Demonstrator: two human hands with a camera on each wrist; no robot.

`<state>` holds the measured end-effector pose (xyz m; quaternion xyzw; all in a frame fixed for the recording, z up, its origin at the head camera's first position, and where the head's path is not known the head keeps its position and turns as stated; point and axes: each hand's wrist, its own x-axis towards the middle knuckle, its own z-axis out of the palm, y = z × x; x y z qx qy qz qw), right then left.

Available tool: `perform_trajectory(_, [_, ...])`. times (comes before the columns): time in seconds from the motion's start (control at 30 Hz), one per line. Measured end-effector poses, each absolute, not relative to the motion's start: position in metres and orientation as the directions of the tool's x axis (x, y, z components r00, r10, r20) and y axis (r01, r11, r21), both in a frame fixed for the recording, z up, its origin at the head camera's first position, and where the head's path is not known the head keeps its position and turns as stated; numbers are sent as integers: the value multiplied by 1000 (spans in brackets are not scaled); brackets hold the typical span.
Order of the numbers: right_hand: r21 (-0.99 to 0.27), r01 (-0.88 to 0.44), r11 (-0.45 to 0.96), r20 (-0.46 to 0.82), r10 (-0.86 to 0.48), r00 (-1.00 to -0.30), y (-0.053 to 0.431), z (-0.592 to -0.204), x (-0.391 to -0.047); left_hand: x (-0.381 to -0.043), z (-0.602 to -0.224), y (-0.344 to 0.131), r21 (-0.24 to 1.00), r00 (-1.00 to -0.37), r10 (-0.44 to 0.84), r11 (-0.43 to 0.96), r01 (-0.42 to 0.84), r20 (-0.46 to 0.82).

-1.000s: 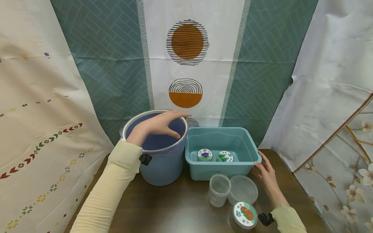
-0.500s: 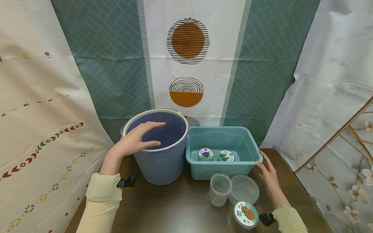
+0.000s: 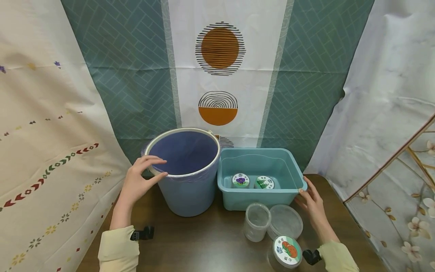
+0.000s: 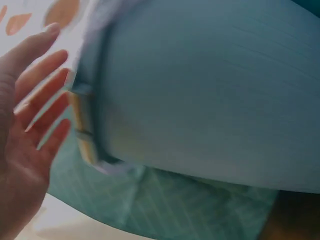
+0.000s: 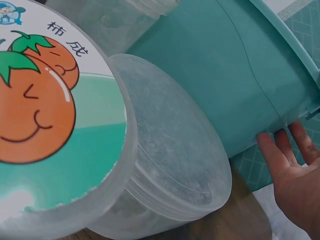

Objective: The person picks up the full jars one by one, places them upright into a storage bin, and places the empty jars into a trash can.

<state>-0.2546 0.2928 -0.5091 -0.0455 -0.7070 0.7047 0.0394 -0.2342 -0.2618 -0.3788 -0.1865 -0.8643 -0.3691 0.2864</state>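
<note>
My left hand [image 3: 137,180] is beside the front left of a blue bin [image 3: 190,198] with a white rim, thumb and fingers apart and nothing between them. In the left wrist view its fingers [image 4: 42,92] are spread near the rim; contact cannot be told. My right hand [image 3: 313,207] holds the front right corner of a light-blue plastic tub [image 3: 258,196], thumb at the rim and other fingers against the outer wall. Inside the tub are two jars with printed lids, one with a purple flower [image 3: 241,180], one with a green picture [image 3: 264,182].
In front of the tub stand a clear open-topped jar [image 3: 256,223], a wider clear lidded jar [image 3: 285,222] and a jar with a persimmon label [image 3: 287,252]. The dark wooden table [image 3: 190,245] extends left of them. Patterned cloths [image 3: 306,75] hang behind and at both sides.
My left hand has moved from over the bin's opening back to the left and down, to the bin's near left side. My right hand has stayed at the tub's corner.
</note>
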Motion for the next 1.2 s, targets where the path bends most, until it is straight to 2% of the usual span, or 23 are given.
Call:
perform_trajectory(0.17, [-1000,17,10,-16,119,-993,294,-510,-256,-237,-407,-265,531,-689,25,618,580,724])
perform_trajectory(0.23, [-1000,20,12,-18,121,-993,293,-510,-256,-238,-415,-265,551,-681,-16,602,578,732])
perform_trajectory(0.47, [-1000,17,-1,-17,127,-992,291,-510,-256,-233,-419,-254,622,-668,-117,510,595,735])
perform_trajectory(0.67, [-1000,15,-6,-16,125,-992,292,-510,-255,-225,-411,-243,645,-668,-132,452,616,732])
perform_trajectory(1.0, [-1000,10,-7,-11,101,-995,297,-507,-252,-228,-412,-242,667,-687,-141,440,601,713])
perform_trajectory(1.1, [-995,-17,94,23,70,-997,300,-501,-252,-229,-416,-244,658,-678,-140,445,608,722])
perform_trajectory(1.2, [-932,-61,357,88,59,-994,301,-491,-250,-230,-420,-248,650,-668,-143,448,614,730])
